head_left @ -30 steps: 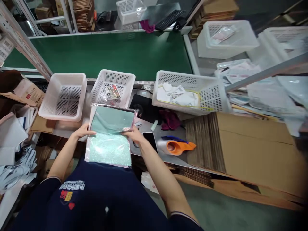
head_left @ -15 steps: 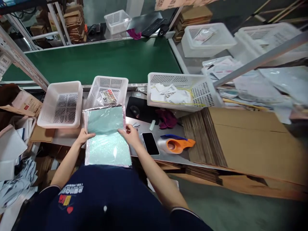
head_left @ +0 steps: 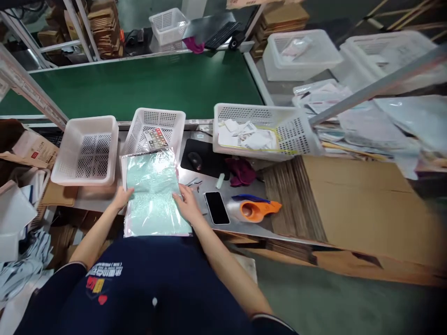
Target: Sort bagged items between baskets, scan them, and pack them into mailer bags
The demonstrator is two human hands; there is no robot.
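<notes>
A pale mint-green sheet pack in clear shiny plastic (head_left: 150, 204) is held in front of my body, its lower edge against my shirt. My left hand (head_left: 123, 197) grips its left edge with the thumb on top. At the right edge, my right hand (head_left: 186, 202) holds it, thumb over the front and fingers along the side. Just beyond the pack stands a white perforated basket (head_left: 176, 123) with a small card of colourful squares (head_left: 156, 138) inside; the pack's top edge overlaps this basket's near side.
To the left is another white basket (head_left: 113, 153). Right of the pack lie a phone (head_left: 217, 208), an orange-handled tape dispenser (head_left: 256, 211), a mouse (head_left: 194, 160) and a purple cloth (head_left: 242, 172). A basket of paper slips (head_left: 303, 135) stands before the green conveyor (head_left: 146, 86); flat cardboard (head_left: 363, 209) fills the right.
My right hand's fingers have shifted from a pinch at the pack's edge to lie straighter along its side. The pack has tilted slightly, its glare moving toward the top.
</notes>
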